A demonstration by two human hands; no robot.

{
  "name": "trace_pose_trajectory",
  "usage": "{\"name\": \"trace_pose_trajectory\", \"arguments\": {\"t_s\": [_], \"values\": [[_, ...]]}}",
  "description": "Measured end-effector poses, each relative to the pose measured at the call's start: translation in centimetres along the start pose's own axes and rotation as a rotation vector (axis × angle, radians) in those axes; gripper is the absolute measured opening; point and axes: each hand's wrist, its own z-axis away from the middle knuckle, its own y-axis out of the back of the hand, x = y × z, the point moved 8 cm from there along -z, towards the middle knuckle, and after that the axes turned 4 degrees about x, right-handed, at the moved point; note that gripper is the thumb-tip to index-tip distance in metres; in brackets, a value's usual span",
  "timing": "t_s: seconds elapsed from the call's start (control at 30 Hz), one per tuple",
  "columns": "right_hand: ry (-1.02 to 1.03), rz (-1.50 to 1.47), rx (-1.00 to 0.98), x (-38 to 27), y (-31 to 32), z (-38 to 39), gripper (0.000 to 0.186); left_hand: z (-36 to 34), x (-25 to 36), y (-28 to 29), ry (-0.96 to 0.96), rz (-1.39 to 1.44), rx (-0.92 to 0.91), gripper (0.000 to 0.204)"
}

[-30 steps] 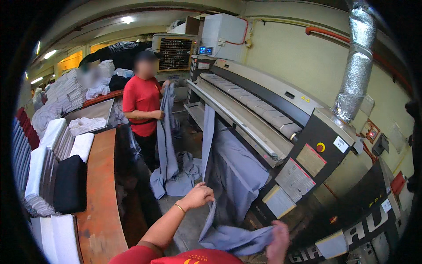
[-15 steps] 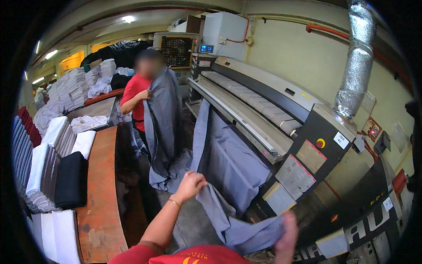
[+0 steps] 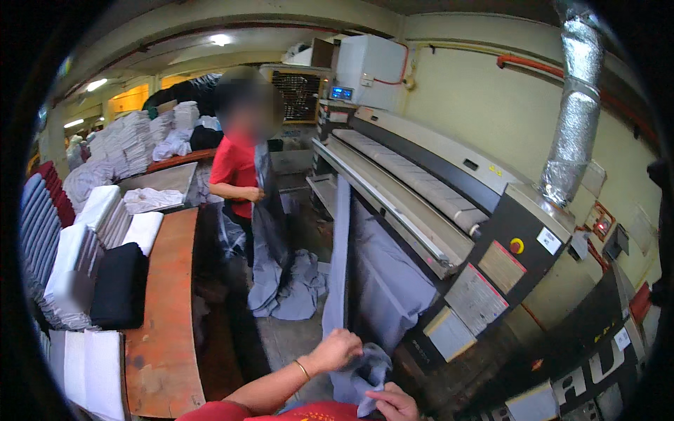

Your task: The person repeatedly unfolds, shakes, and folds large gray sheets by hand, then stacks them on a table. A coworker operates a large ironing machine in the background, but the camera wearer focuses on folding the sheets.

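Observation:
My left hand point(image 3: 338, 349) is closed on grey fabric at the lower middle, a gold bangle on its wrist. Just below and to the right, my right hand point(image 3: 395, 403) grips the same fabric, which forms a loose bunch point(image 3: 372, 368) between them. Beyond my hands a long grey sheet point(image 3: 386, 274) hangs beneath the front rail of a wide roller ironing machine point(image 3: 421, 196). A co-worker in a red shirt point(image 3: 232, 165) stands beyond, left of the machine, holding another long grey cloth point(image 3: 270, 281) that trails onto the floor in folds.
Along the left runs a worn wooden table point(image 3: 158, 309) beside folded white linens point(image 3: 91, 217) and a black folded cloth point(image 3: 119, 288). The machine's end panel with a red button point(image 3: 517, 245) stands at the right, below a foil duct point(image 3: 572, 119).
My right hand has come leftward, close to my left hand, and the fabric between them is bunched. My left hand has moved lower. The co-worker's cloth, briefly raised, is lower again.

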Motion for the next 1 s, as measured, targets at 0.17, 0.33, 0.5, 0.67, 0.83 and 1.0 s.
{"name": "trace_pose_trajectory", "arguments": {"t_s": [0.17,0.33,0.5,0.67,0.83,1.0], "values": [[0.205,0.322,0.054,3.4,-1.5,1.6,0.04,3.0,0.9,-1.0,0.032,-0.019,-0.127,0.011],[0.272,0.468,0.159,2.7,-0.9,0.8,0.031,4.2,1.0,0.1,0.068,-0.056,-0.148,0.013],[0.329,0.617,0.288,0.7,-1.2,0.6,0.026,4.8,2.2,1.2,0.043,0.004,-0.144,0.014],[-0.04,0.37,0.153,7.3,-2.1,0.3,0.018,5.3,2.0,0.5,-0.018,0.008,-0.185,0.013],[-0.159,0.164,0.37,10.0,-0.9,-0.3,0.021,4.5,2.6,0.0,-0.175,0.049,-0.212,0.01],[-0.239,0.001,0.542,7.8,1.5,1.9,0.03,2.5,6.3,0.7,-0.339,0.142,-0.337,0.01]]}}
